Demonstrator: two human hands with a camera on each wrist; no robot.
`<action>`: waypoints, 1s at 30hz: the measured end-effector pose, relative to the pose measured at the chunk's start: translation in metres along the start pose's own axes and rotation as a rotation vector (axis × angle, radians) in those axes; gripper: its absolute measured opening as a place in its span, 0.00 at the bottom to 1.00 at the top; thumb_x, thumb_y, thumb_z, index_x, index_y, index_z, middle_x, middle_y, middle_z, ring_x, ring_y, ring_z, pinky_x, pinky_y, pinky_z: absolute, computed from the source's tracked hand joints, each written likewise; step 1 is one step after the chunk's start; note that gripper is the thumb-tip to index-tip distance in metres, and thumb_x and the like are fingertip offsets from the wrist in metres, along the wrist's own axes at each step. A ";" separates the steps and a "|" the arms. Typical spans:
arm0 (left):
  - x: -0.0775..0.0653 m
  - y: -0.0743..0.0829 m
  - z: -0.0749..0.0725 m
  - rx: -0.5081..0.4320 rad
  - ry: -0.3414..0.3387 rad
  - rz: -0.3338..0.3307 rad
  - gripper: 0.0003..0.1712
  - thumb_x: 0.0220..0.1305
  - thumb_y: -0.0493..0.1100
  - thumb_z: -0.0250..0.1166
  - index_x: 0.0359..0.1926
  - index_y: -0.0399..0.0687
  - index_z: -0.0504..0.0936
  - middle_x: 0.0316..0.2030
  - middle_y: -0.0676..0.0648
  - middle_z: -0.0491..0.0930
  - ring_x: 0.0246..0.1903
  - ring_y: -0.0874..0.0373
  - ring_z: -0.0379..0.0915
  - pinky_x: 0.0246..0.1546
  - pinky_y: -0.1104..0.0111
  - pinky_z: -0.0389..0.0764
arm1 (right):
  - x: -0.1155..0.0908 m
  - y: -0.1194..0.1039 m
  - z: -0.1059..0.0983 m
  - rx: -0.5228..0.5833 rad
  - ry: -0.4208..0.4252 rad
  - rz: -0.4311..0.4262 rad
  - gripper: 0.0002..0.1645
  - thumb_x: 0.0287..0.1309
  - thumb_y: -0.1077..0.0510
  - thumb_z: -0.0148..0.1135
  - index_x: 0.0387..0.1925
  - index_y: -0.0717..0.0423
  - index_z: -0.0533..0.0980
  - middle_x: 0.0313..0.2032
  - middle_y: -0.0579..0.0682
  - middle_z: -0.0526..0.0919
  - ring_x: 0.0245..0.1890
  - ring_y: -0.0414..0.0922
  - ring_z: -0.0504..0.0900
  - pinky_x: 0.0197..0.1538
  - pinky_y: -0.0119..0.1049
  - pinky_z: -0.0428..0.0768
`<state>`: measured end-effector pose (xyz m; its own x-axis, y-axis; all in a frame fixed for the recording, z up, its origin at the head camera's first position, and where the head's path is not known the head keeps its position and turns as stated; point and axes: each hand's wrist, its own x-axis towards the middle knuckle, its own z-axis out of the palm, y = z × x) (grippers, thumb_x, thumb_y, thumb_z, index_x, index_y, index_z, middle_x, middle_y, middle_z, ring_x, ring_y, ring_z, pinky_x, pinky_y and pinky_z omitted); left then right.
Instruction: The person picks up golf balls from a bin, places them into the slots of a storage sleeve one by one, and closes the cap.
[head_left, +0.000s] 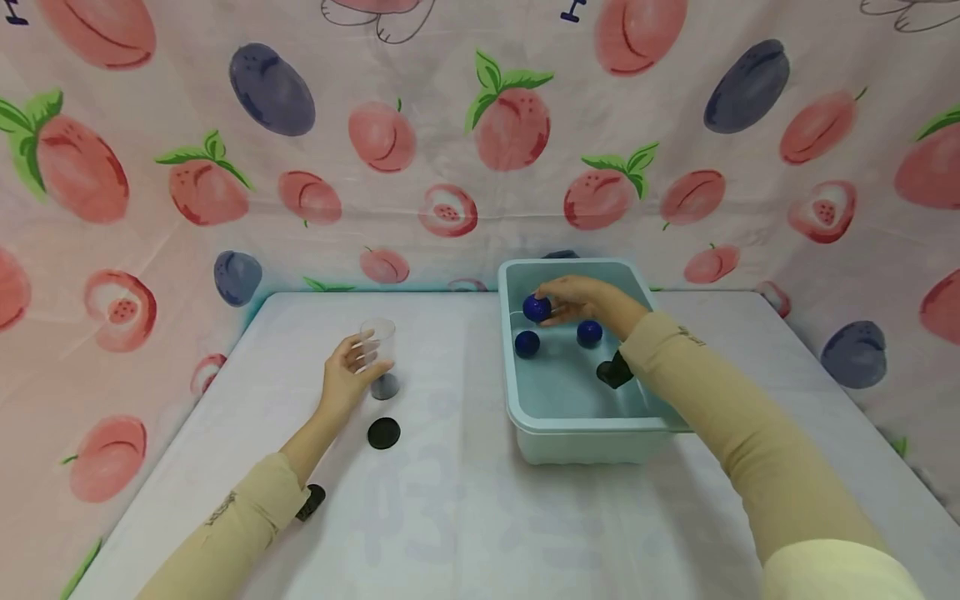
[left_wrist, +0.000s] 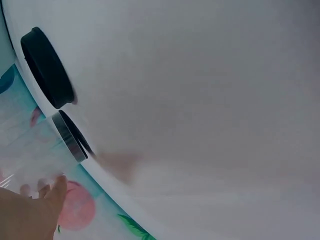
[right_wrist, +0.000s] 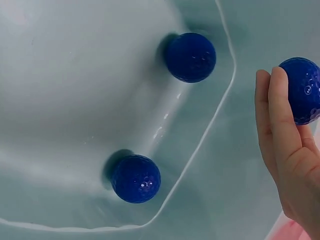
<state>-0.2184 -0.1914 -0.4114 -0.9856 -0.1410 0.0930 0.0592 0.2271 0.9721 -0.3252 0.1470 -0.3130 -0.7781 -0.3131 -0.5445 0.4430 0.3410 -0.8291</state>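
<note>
My left hand (head_left: 348, 374) grips a clear plastic cylinder (head_left: 380, 333) with a dark grey base, standing upright at the left of the table; its fingers show through the clear wall. Close in front of it lies a round black lid (head_left: 384, 433), seen larger in the left wrist view as a rimmed black cap (left_wrist: 47, 68). Over the light blue bin (head_left: 581, 423), my right hand (head_left: 581, 300) holds a dimpled blue golf ball (head_left: 536, 307) between thumb and fingers. Two more blue golf balls (head_left: 527, 344) (right_wrist: 136, 178) rest on the bin's floor.
Inside the bin, near its right wall, a black object (head_left: 615, 372) is partly covered by the right sleeve. Another small black item (head_left: 311, 502) shows beside the left cuff. A fruit-print cloth (head_left: 450, 125) hangs behind the white table (head_left: 465, 517).
</note>
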 end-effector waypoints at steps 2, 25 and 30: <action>0.001 0.001 0.003 0.004 -0.003 -0.005 0.33 0.56 0.32 0.67 0.63 0.41 0.67 0.59 0.32 0.71 0.58 0.44 0.69 0.46 0.85 0.71 | -0.001 0.000 0.000 0.020 -0.005 -0.003 0.31 0.67 0.61 0.43 0.69 0.66 0.54 0.68 0.68 0.56 0.60 0.55 0.67 0.60 0.40 0.73; 0.018 0.039 0.050 0.093 -0.151 0.083 0.35 0.53 0.39 0.71 0.63 0.49 0.71 0.57 0.37 0.75 0.56 0.43 0.67 0.59 0.51 0.69 | -0.029 -0.015 0.003 0.181 -0.025 -0.091 0.34 0.68 0.59 0.47 0.71 0.60 0.49 0.47 0.60 0.73 0.32 0.46 0.84 0.61 0.44 0.69; 0.019 0.050 0.063 0.096 -0.158 0.100 0.36 0.51 0.39 0.72 0.62 0.50 0.72 0.56 0.39 0.75 0.54 0.46 0.66 0.54 0.53 0.72 | -0.037 -0.018 0.007 0.203 -0.040 -0.098 0.33 0.68 0.59 0.48 0.70 0.59 0.51 0.55 0.63 0.69 0.36 0.47 0.82 0.62 0.44 0.69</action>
<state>-0.2440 -0.1217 -0.3746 -0.9887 0.0378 0.1454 0.1497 0.3246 0.9339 -0.3014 0.1462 -0.2787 -0.8052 -0.3723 -0.4617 0.4501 0.1233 -0.8844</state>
